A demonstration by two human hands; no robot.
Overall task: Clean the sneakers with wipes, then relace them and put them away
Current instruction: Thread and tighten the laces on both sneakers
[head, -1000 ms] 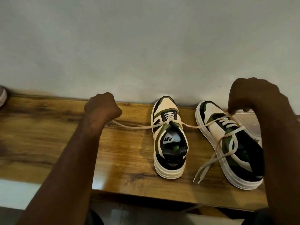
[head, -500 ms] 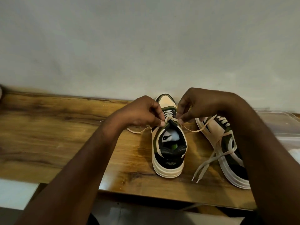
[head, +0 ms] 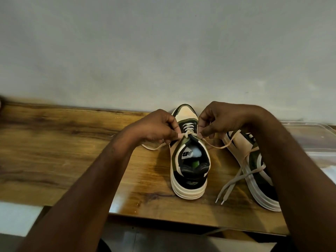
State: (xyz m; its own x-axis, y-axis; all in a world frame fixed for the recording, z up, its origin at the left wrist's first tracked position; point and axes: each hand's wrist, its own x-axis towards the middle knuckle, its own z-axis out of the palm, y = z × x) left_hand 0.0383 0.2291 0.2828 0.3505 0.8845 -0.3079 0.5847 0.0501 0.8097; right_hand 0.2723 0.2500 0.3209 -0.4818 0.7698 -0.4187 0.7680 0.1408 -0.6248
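Observation:
Two cream, green and black sneakers stand on a wooden table [head: 63,160], toes to the wall. The left sneaker [head: 189,171] has its cream lace [head: 189,132] crossed in a first knot at the tongue. My left hand [head: 156,128] pinches the lace end on the left of the knot; its tail trails over the table. My right hand [head: 223,119] pinches the other end on the right. The right sneaker [head: 254,166] is partly hidden by my right forearm, and its loose grey lace ends [head: 229,186] hang to the table.
A clear plastic box [head: 309,135] sits at the table's right end behind my right arm. The grey wall runs right behind the toes. The table's front edge is close to the sneaker heels, with floor below.
Both hands came in from wide apart, where they pulled the lace taut, to pinch it right beside the knot. The lace ends now lie slack.

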